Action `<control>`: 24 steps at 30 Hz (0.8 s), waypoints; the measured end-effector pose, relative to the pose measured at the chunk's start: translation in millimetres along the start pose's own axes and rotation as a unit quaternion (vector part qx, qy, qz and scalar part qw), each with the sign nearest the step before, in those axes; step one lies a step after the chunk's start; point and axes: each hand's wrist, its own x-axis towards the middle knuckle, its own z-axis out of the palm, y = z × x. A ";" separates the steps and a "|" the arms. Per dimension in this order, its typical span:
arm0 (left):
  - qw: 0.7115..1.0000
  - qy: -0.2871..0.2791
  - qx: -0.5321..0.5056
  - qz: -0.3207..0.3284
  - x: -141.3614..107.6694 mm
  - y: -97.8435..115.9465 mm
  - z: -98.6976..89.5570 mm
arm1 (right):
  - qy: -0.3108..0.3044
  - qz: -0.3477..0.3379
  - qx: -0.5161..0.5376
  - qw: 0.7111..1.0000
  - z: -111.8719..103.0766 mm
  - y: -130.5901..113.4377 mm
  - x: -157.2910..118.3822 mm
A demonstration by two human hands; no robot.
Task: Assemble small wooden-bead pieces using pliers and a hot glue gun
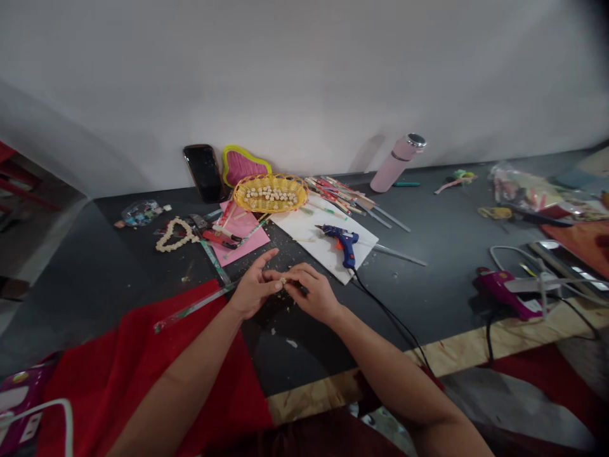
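Note:
My left hand [255,289] and my right hand [311,291] meet over the dark table. Between their fingertips is a small pale beige piece [283,280], too small to name surely; both hands pinch it, with the left index finger raised. It resembles the small pieces in the yellow woven basket [272,207] beyond my hands. A blue glue gun [348,247] lies to the right on a white sheet [314,238], its black cord running to the table's front edge. Left of my hands, a heart-shaped ring of beige pieces [176,236] lies beside red-handled pliers [219,238].
A phone [203,171] and a pink heart with yellow edging [242,165] lean on the wall. Several sticks [340,193] lie near a pink bottle [398,162]. Red cloth [190,355] covers the front left. At right are a purple power strip [511,293] and plastic bags [533,190].

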 end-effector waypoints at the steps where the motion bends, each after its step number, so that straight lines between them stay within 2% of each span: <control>1: 1.000 0.000 -0.004 -0.002 0.2 -0.4 -0.3 | 0.005 0.002 0.000 1.000 0.0 0.3 0.0; 12: 1.000 0.002 -0.001 0.001 0.2 0.5 0.4 | -0.024 -0.009 0.022 0.999 -3.7 -3.1 1.9; 24: 1.000 -0.004 0.004 0.009 -0.6 1.4 0.0 | -0.024 -0.038 0.008 0.999 -2.6 -3.5 3.0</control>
